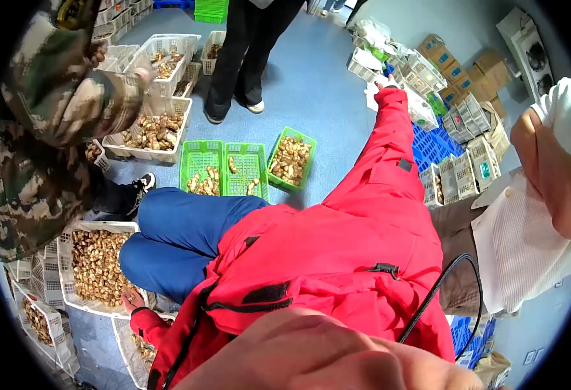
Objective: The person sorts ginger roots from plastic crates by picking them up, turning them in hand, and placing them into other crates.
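My left hand [131,299] is low on the left, at the corner of a white plastic crate [68,273] filled with small brown-and-cream mushrooms [100,265]. Its fingers look parted, and I see nothing clearly held. Stretched far out to the upper right, my right hand [384,82] is small in view beside a white sheet or bag [371,97] and stacked white baskets. Whether its fingers grip anything is too small to make out. Between my arms stand green baskets: one well filled [312,155], and two [201,144] [246,148] holding fewer mushrooms.
A person in camouflage [54,123] stands at left near white mushroom crates [145,155]. Another in black trousers [249,52] stands ahead. At right, a person's bent arm [548,175] is close. Blue pallets [436,146], white baskets [459,179] and cardboard boxes [444,57] line the wall.
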`<state>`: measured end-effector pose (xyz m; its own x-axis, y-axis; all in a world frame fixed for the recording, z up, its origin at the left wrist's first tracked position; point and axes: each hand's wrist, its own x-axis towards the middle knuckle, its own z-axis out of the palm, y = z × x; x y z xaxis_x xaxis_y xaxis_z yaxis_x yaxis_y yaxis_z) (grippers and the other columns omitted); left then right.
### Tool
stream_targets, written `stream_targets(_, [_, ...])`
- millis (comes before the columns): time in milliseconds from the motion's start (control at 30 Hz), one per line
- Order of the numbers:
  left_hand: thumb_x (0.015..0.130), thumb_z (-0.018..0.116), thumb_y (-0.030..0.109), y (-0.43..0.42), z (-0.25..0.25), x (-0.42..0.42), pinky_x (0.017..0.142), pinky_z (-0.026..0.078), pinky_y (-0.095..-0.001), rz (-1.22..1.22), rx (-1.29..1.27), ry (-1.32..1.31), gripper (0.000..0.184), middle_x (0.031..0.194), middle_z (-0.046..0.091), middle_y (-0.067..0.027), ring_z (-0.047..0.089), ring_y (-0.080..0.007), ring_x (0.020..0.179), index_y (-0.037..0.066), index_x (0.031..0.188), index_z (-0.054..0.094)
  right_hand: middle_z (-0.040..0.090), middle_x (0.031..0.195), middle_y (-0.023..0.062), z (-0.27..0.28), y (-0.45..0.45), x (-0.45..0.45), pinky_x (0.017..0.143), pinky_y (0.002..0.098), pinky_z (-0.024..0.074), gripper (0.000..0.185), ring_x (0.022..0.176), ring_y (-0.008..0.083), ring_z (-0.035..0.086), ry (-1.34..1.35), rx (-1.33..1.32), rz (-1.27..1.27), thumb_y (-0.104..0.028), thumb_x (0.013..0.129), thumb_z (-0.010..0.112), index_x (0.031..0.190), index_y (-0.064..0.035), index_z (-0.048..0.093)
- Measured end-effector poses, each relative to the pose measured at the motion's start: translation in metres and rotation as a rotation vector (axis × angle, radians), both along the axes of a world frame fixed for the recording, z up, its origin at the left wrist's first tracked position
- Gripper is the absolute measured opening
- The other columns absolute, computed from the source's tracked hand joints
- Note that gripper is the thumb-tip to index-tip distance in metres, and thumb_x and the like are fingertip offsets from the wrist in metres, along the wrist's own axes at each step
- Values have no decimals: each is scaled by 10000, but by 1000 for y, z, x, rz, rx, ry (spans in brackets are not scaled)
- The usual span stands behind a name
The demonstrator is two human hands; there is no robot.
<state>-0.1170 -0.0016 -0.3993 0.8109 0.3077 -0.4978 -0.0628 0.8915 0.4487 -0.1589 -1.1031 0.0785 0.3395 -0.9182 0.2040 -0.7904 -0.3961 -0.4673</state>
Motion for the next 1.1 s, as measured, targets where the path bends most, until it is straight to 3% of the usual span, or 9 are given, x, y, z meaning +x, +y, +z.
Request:
stream_targets(300, [788, 646, 270, -9, 14, -3, 888, 447, -380, -53, 148, -51, 436, 1065, 533, -53, 490, -204, 996, 71, 1146, 495, 534, 1102, 149, -49, -125, 25, 801, 304, 431, 749, 920, 226, 534, -446, -52, 226, -115, 644, 698, 1284, 8, 329])
stream_targets(400, [753, 673, 154, -5, 7, -4, 791, 462, -323, -246, 112, -462, 382, 975, 529, -30, 475, -164, 828, 91, 1088, 502, 529, 1120, 159, -40, -94, 31, 796, 304, 428, 750, 945, 229, 535, -201, -50, 56, -152, 663, 701, 1292, 11, 327])
stream_targets(500, [721, 694, 126, -26, 41, -12, 732, 440, -289, -150, 184, -274, 328, 880, 489, -10, 432, -160, 754, 109, 976, 490, 539, 1196, 101, -33, -69, 29, 885, 316, 402, 769, 1057, 250, 537, -129, -111, -5, -324, 683, 653, 1354, -167, 312])
stream_targets(667, [719, 707, 159, -4, 3, -3, 798, 450, -294, -181, 114, -463, 406, 982, 521, -43, 452, -175, 817, 86, 1048, 480, 541, 1178, 89, -3, -16, 15, 838, 298, 424, 760, 1003, 198, 559, -157, -13, 40, -227, 682, 667, 1351, -142, 316])
stream_targets(733, [730, 705, 161, -23, 35, -6, 832, 429, -302, 132, 12, 44, 303, 1003, 528, -45, 455, -180, 885, 61, 948, 520, 534, 1174, 84, 9, 8, 9, 801, 319, 440, 733, 962, 211, 565, -244, 63, 93, -181, 690, 664, 1339, -137, 326])
stream_targets(800, [766, 679, 180, 12, -19, 2, 871, 404, -311, -252, 73, -459, 286, 1056, 538, -54, 471, -186, 966, 63, 991, 545, 526, 1181, 114, 6, 6, 1, 842, 320, 413, 704, 1012, 227, 539, -201, 54, 80, -243, 712, 648, 1327, -104, 335])
stream_targets(867, [785, 660, 219, -3, -9, 3, 895, 381, -322, -19, 154, -117, 302, 1061, 543, -54, 471, -180, 1001, 62, 1019, 551, 517, 1188, 145, -15, -43, -1, 883, 321, 385, 689, 1062, 243, 513, -27, -56, 17, -305, 733, 633, 1314, -70, 345])
stream_targets(1000, [793, 647, 274, -10, 9, -1, 888, 389, -344, -93, 235, -191, 315, 1012, 556, -42, 480, -168, 972, 52, 996, 553, 482, 1236, 177, -25, -65, -10, 956, 322, 337, 667, 1155, 255, 458, 61, -149, 25, -377, 783, 587, 1316, -54, 348])
stream_targets(1100, [790, 647, 270, -21, 20, -4, 879, 393, -351, -36, 282, -212, 343, 1034, 539, -55, 480, -191, 963, 54, 1030, 531, 539, 1173, 46, 16, 44, -11, 877, 286, 391, 445, 1050, 216, 522, 149, -95, 211, -341, 833, 393, 1234, -156, 446])
